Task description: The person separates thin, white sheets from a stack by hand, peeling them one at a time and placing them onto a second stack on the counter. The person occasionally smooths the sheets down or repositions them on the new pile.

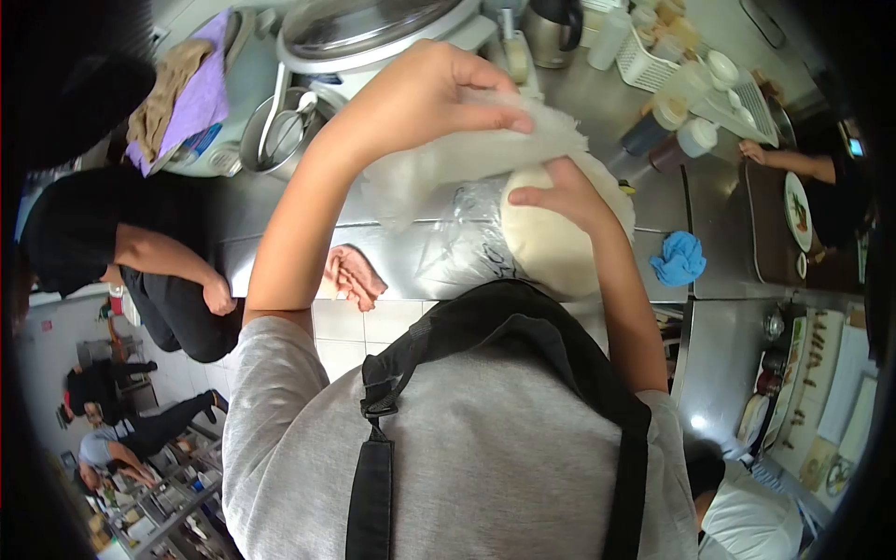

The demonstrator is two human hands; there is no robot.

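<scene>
My left hand (457,98) pinches a thin, translucent white sheet (439,159) between thumb and fingers, raised above the steel counter. The sheet hangs down to the left and stretches right toward a round, pale, flat stack (551,233). My right hand (565,194) lies at the upper part of that stack, thumb on its top face and fingers at the edge of the sheet. A clear crumpled plastic bag (471,238) lies against the stack's left side. A pinkish-brown cloth (355,277) rests at the counter's front edge.
Behind are a large lidded cooker (369,28), a metal pot (280,140), a kettle (553,33) and squeeze bottles (653,126). A blue cloth (679,259) lies right. One person (121,252) stands left; others are at right, lower right and in the left background.
</scene>
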